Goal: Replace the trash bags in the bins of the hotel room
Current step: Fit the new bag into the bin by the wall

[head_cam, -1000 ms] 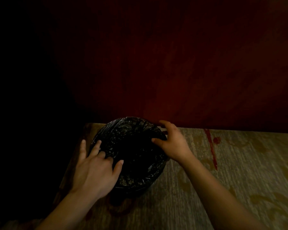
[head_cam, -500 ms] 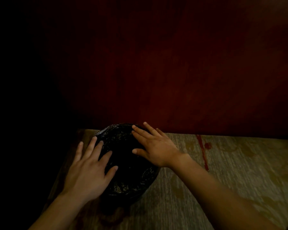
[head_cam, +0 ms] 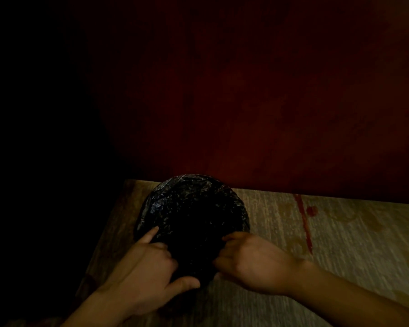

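Observation:
A round bin stands on the carpet against a dark red wall, lined with a crinkled black trash bag (head_cam: 187,204) that covers its rim and mouth. My left hand (head_cam: 147,270) grips the near left part of the rim, fingers curled over the bag, index finger stretched along the edge and thumb below. My right hand (head_cam: 253,258) holds the near right part of the rim, fingertips pressed into the bag. The bin's own wall is hidden under the plastic.
The dark red wooden wall (head_cam: 246,102) rises right behind the bin. A beige patterned carpet (head_cam: 340,244) with a red streak (head_cam: 304,223) spreads to the right. Everything left of the bin lies in deep shadow.
Both hands have slid from the far and side parts of the rim to its near edge and closed on the bag. The view has shifted slightly.

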`<action>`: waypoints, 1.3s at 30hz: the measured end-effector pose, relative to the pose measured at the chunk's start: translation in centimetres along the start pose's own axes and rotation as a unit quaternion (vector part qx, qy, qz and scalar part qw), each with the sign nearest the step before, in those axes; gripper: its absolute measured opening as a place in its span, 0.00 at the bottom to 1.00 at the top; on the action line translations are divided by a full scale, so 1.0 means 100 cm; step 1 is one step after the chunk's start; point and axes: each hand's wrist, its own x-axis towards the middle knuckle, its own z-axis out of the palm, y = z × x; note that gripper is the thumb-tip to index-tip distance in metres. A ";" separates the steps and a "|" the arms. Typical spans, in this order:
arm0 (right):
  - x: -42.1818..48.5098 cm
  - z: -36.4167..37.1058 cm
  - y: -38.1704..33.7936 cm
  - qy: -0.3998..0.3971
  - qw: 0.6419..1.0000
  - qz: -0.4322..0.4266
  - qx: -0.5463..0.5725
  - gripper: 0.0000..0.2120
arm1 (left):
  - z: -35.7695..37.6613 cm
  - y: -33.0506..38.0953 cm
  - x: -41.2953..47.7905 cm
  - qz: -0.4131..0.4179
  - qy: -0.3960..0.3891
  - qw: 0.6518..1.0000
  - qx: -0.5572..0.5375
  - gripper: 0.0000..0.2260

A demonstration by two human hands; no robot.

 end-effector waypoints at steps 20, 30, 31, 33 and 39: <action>0.007 -0.012 0.030 0.005 0.968 0.247 0.045 0.46 | 0.006 -0.016 0.005 -0.154 0.177 0.972 -0.009 0.36; 0.016 -0.013 0.038 -0.023 0.960 0.270 0.065 0.48 | 0.017 -0.033 0.011 -0.192 0.169 0.966 -0.047 0.44; 0.017 -0.012 0.038 -0.026 0.959 0.276 0.061 0.48 | 0.018 -0.034 0.012 -0.197 0.169 0.965 -0.043 0.45; 0.020 -0.010 0.035 -0.024 0.955 0.288 0.061 0.48 | 0.018 -0.034 0.012 -0.211 0.163 0.963 -0.036 0.45; 0.019 -0.008 0.034 -0.001 0.956 0.279 0.090 0.45 | 0.012 -0.030 0.010 -0.203 0.189 0.959 -0.062 0.41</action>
